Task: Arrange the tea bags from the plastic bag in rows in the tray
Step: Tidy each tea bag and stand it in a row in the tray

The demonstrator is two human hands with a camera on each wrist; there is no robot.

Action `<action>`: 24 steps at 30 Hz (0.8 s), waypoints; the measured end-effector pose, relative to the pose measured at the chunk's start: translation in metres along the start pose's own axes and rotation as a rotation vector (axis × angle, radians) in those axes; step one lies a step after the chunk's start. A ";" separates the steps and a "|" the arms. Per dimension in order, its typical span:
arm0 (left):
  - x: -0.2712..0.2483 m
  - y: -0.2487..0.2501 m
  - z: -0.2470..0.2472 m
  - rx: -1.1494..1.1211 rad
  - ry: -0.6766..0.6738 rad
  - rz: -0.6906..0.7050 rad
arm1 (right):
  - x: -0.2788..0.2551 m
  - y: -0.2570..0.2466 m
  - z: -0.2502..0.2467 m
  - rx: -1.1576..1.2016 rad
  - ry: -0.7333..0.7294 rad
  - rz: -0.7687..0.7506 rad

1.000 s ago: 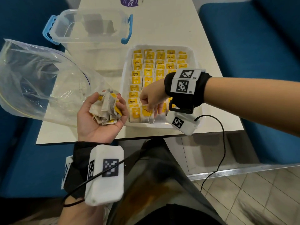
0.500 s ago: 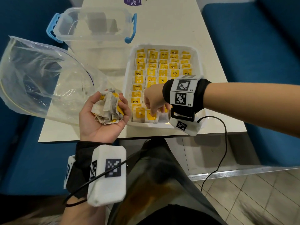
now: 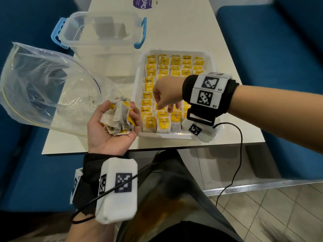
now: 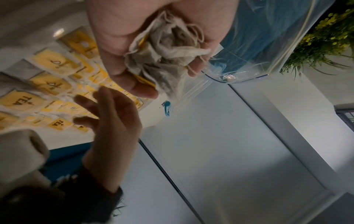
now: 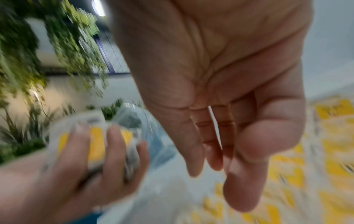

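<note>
A white tray point(image 3: 176, 136) on the table holds rows of yellow-labelled tea bags point(image 3: 163, 123). My left hand point(image 3: 111, 131), palm up at the table's front edge left of the tray, cups a crumpled bunch of tea bags point(image 3: 118, 119), also seen as the tea bag bunch point(image 4: 168, 54) in the left wrist view. My right hand point(image 3: 166, 95) hovers above the tray's near rows with fingers loose and nothing in them; the right wrist view shows this right hand point(image 5: 220, 136) bare. The clear plastic bag point(image 3: 43, 88) lies open to the left.
A clear lidded box with blue handles point(image 3: 101, 32) stands behind the bag and tray. Blue benches point(image 3: 283, 67) flank the narrow white table point(image 3: 183, 27). A black cable point(image 3: 239, 154) hangs from my right wrist over the table's front edge.
My right hand let go of a tea bag in the tray's nearest row, lifted and drew back toward the left hand, fingers now loose. The left hand stayed with its bunch.
</note>
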State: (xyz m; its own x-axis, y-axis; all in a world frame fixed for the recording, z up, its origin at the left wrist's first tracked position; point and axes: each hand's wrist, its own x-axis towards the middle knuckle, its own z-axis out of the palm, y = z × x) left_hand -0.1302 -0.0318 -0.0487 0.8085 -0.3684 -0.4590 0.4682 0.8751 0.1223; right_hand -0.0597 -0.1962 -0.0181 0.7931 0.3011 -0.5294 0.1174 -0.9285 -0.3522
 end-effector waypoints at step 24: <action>0.013 -0.049 0.027 0.303 0.071 -0.027 | -0.078 -0.011 0.017 0.085 0.530 -0.370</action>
State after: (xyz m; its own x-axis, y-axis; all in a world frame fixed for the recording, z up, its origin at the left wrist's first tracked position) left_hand -0.1331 -0.0879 -0.0370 0.7721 -0.3584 -0.5248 0.5832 0.7276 0.3612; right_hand -0.1329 -0.2062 0.0140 0.8994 0.4292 0.0832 0.4085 -0.7572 -0.5097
